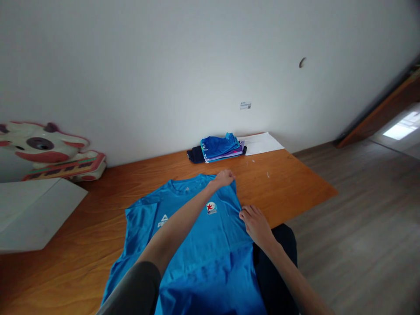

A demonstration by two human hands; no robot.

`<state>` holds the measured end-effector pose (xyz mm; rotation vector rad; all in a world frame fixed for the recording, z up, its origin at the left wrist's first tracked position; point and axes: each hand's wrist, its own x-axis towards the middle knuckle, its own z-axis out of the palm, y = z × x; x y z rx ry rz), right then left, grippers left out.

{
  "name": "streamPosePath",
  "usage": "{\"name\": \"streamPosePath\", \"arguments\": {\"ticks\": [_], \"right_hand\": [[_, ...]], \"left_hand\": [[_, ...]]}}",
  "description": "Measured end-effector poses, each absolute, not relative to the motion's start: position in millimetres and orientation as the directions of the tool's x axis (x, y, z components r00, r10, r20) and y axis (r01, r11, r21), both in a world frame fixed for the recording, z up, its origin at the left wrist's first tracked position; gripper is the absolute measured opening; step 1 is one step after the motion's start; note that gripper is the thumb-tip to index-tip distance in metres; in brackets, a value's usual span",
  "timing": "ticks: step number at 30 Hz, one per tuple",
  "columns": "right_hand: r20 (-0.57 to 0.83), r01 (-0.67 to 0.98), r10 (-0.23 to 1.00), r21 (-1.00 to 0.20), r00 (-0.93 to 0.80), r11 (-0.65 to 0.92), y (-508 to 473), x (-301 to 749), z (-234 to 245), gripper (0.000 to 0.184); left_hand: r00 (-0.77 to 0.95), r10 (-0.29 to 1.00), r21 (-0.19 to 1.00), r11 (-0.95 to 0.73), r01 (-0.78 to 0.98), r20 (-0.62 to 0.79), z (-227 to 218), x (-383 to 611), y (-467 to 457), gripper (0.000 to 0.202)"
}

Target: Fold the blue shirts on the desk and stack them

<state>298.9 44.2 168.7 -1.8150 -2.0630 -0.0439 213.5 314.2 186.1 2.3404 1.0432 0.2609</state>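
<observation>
A blue sports shirt (pixel 197 245) lies front up on the wooden table (pixel 98 227), collar toward the wall. My left hand (pixel 223 178) reaches across it and pinches the far right shoulder of the shirt. My right hand (pixel 255 222) pinches the shirt's right edge, where the sleeve is folded in. Both hands are closed on the fabric.
A stack of folded blue and purple clothes (pixel 218 148) sits near the wall, beside a white sheet of paper (pixel 262 143). A white board (pixel 36 210) and a red-and-white toy figure (pixel 49 151) are at the left. A dark garment (pixel 275 253) hangs at the table's near right edge.
</observation>
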Motion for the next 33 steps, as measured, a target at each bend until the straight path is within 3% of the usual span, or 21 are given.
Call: {"name": "streamPosePath", "arguments": {"ticks": [3,5,7,9,15,19,23,29,33], "right_hand": [[0.321,0.933,0.947,-0.340,-0.005,0.120,44.2,304.3,167.1,0.013],[0.323,0.913,0.945,-0.399,0.055,0.083,43.7,310.0,165.6,0.027],[0.302,0.905,0.950,-0.420,0.073,0.064,42.7,314.9,165.1,0.025],[0.289,0.908,0.955,-0.415,0.072,0.057,40.9,316.9,166.2,0.009],[0.368,0.939,0.929,-0.328,0.028,0.101,32.0,309.8,171.4,0.012],[0.328,0.956,0.944,-0.261,-0.044,0.135,29.2,308.6,172.8,0.015],[0.324,0.958,0.946,-0.271,-0.003,0.095,28.7,306.2,183.3,0.009],[0.365,0.892,0.930,-0.407,-0.038,0.195,47.6,290.4,203.4,0.032],[0.363,0.899,0.932,-0.411,0.010,0.151,96.2,282.8,196.3,0.047]], "left_hand": [[0.674,0.738,0.580,-0.530,0.618,-0.043,180.3,212.9,320.5,0.020],[0.680,0.732,0.595,-0.532,0.603,-0.035,177.7,212.5,322.9,0.021],[0.695,0.718,0.610,-0.539,0.581,-0.027,176.8,213.5,323.4,0.030],[0.709,0.705,0.621,-0.543,0.565,-0.028,177.6,216.5,322.7,0.041],[0.673,0.739,0.629,-0.506,0.590,-0.037,180.4,226.4,317.8,0.038],[0.614,0.790,0.634,-0.473,0.612,-0.003,179.7,224.1,310.7,0.031],[0.606,0.792,0.657,-0.493,0.570,0.068,184.9,217.1,302.3,0.034],[0.533,0.821,0.694,-0.505,0.514,0.203,207.1,171.3,282.9,0.030],[0.408,0.845,0.692,-0.524,0.497,0.347,215.1,90.1,244.2,0.034]]}}
